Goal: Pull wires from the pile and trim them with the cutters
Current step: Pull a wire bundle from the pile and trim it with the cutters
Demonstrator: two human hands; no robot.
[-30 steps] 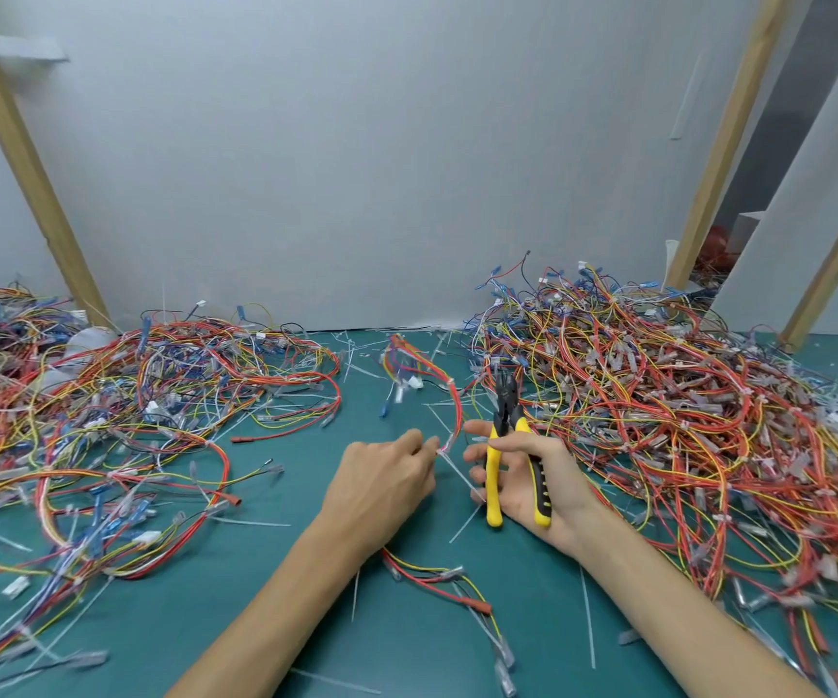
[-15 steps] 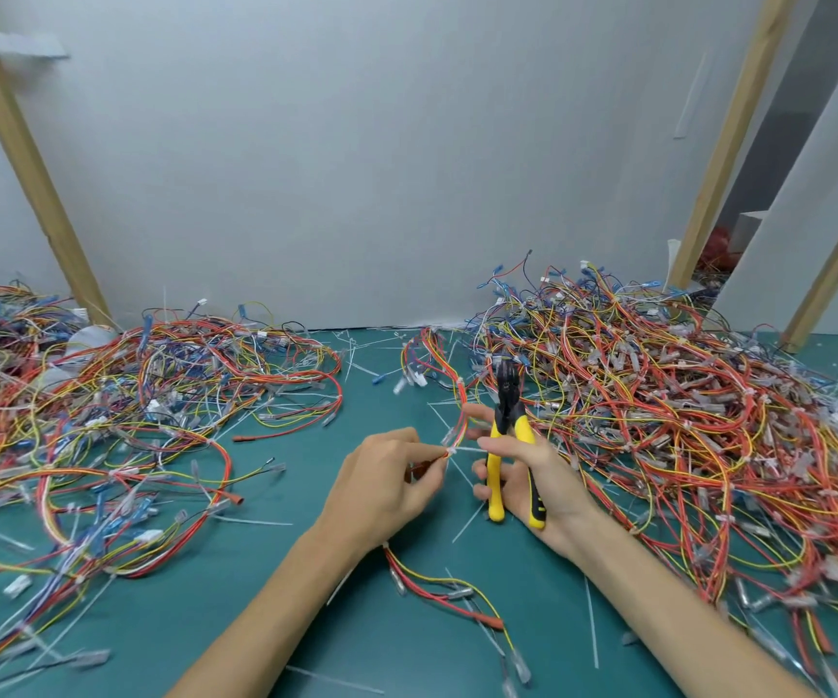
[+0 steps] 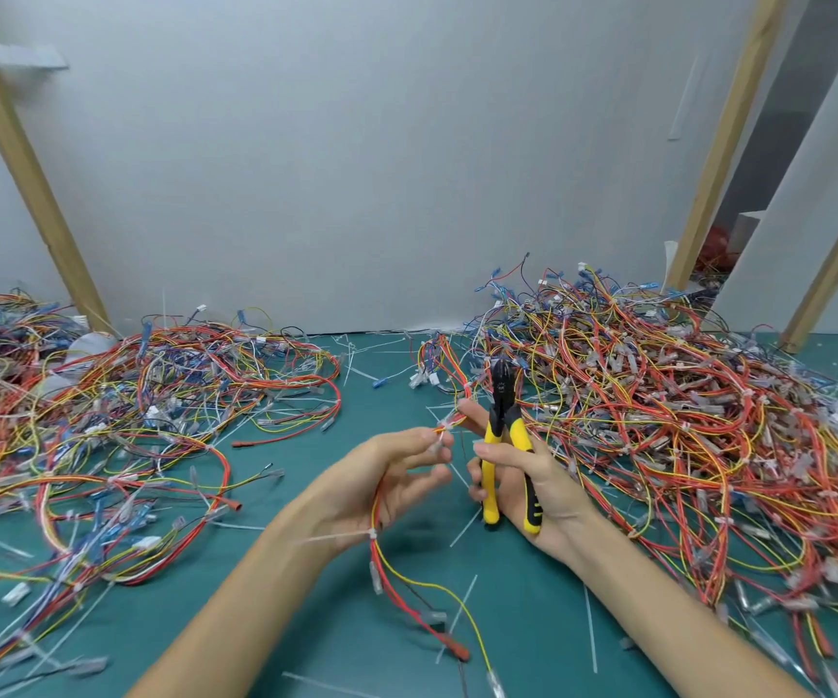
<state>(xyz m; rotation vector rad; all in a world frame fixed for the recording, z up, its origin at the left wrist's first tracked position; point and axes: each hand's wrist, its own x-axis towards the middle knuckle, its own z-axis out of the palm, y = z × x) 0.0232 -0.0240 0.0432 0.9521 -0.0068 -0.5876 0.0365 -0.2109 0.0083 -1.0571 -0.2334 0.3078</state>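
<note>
the left hand (image 3: 386, 488) is pinching a thin wire bundle (image 3: 375, 511) of red, orange and yellow insulated strands between thumb and forefinger, just left of the frame's centre, while its other fingers are spreading loosely and gripping nothing. the right hand (image 3: 542, 486), just right of centre, is curling round the yellow-and-black-handled steel cutters (image 3: 501, 395), holding them upright with the dark nose pointing up; whether the blades are parted is too small to tell.

the wire bundle is running from the big tangled pile (image 3: 658, 420) of red, yellow and blue wiring on the right of the frame, through the left fingers, across the palm and down to the green mat (image 3: 532, 622) at lower centre. a white plastic cable tie (image 3: 351, 536) is binding it just below the left palm. a second, flatter heap (image 3: 129, 420) is sprawling across the left of the frame.

these strands are looking light, limp and springy, so they are likely going to sag and twist wherever unsupported, and the smooth insulation is probably going to slip through a loose pinch. the better hold is seeming to be close beside the tie or the spot being cut, keeping that short stretch taut for the blades. pulling hard is risking a snag, since the far end is disappearing into the pile.
</note>
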